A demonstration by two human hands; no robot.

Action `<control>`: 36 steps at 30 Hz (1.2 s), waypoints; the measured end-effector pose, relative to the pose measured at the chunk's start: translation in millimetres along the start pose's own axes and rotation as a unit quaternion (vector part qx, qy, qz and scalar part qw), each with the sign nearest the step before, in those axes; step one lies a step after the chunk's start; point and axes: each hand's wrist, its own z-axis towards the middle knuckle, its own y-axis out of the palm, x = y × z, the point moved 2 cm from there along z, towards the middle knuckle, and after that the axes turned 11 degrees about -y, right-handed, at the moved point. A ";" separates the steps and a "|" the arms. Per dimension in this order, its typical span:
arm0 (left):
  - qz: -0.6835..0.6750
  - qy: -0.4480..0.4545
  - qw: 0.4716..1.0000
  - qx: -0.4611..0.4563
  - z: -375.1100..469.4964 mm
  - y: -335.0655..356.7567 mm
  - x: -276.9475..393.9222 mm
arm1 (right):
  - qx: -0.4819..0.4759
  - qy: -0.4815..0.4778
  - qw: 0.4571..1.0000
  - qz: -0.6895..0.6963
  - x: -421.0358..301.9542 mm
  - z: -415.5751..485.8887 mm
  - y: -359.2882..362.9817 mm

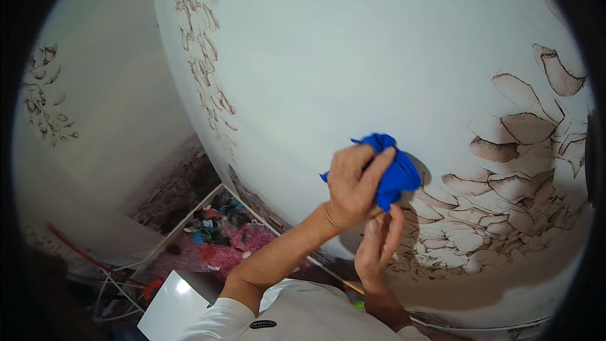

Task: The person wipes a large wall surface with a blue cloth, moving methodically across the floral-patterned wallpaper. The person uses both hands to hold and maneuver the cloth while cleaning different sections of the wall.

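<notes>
A crumpled blue cloth (400, 175) is bunched in my left hand (352, 182), in front of a large pale painted panel (322, 66). The left fingers and thumb curl around it, and loose corners stick out on its left side. Just below, my right hand (378, 248) is raised with its thumb and fingers partly bent. Its fingertips are at the cloth's lower tip; whether they pinch it is unclear. Right of the hands, brown-outlined petals (466, 241) spread over the panel. A hanging cluster of drawn petals (199, 42) runs down its left part.
Another painted panel (104, 94) stands at left, meeting the first at a corner. Coloured scraps (213, 227) litter the pink-stained floor (227, 255) below. A white box-like object (165, 308) is near my left elbow, beside thin white rods (120, 289) and a red rod (80, 248).
</notes>
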 end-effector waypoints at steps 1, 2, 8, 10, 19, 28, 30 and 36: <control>0.009 -0.008 1.000 -0.005 7.1 -6.5 -9.0 | -0.008 0.000 1.000 0.013 3.6 5.3 6.4; 0.016 -0.017 1.000 0.004 11.8 -11.5 -21.8 | -0.012 -0.009 1.000 0.022 7.6 10.7 15.8; 0.078 -0.098 0.988 0.095 36.1 -47.7 -105.0 | -0.023 -0.077 0.997 0.006 14.5 27.8 46.3; 0.097 -0.117 0.983 0.106 30.2 -47.9 -109.6 | -0.031 -0.105 0.994 -0.030 11.4 30.8 43.2; 0.022 -0.045 0.998 0.034 -32.8 -2.4 -13.5 | -0.019 -0.239 0.955 -0.172 -6.4 48.1 3.0; 0.083 -0.024 0.994 0.065 19.8 -36.0 -83.6 | -0.040 -0.306 0.913 -0.268 3.0 49.6 -1.2; 0.100 -0.017 0.989 0.112 40.9 -47.5 -104.5 | -0.040 -0.313 0.907 -0.278 4.1 49.4 1.1; 0.102 -0.170 0.960 0.196 56.1 -70.3 -167.5 | -0.040 -0.330 0.900 -0.282 8.1 50.4 2.0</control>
